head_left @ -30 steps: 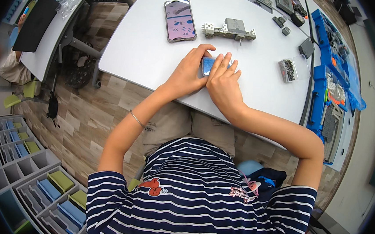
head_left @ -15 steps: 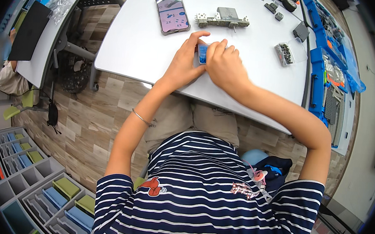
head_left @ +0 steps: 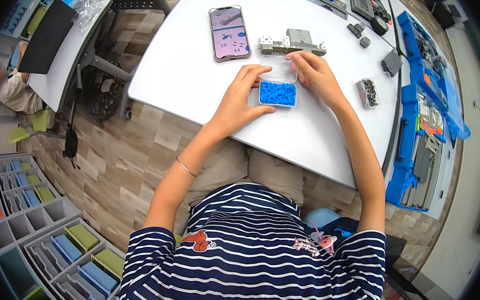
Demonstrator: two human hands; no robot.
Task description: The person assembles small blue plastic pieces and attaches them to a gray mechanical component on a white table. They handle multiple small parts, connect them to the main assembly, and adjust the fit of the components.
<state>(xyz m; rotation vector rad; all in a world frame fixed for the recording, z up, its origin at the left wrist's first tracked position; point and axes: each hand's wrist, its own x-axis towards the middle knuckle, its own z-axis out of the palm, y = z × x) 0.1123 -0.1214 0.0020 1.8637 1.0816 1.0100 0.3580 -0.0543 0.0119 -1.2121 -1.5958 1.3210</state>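
A small clear plastic box (head_left: 277, 104), filled with bright blue connector pegs (head_left: 278, 92), lies on the white table in front of me. Its hinged clear lid (head_left: 279, 69) is swung up on the far side. My left hand (head_left: 238, 98) grips the box from its left, thumb along the near edge and fingers behind. At the lid's right edge, my right hand (head_left: 317, 80) has its curled fingers on the clear plastic; some fingertips are hidden. Just beyond the lid stands a grey building-brick assembly (head_left: 293, 44) with a grey block on top.
A phone (head_left: 230, 33) showing building pictures lies at the left. On the right sit a clear box of dark pegs (head_left: 368, 93), a grey block (head_left: 392, 62) and blue trays of parts (head_left: 407, 143). A wheel (head_left: 379, 25) lies farther back. Another person (head_left: 16, 93) sits far left.
The box's lid, closed under my right hand before, now stands open, showing the blue pegs. My right hand has shifted right and away from me. The whole view has shifted slightly.
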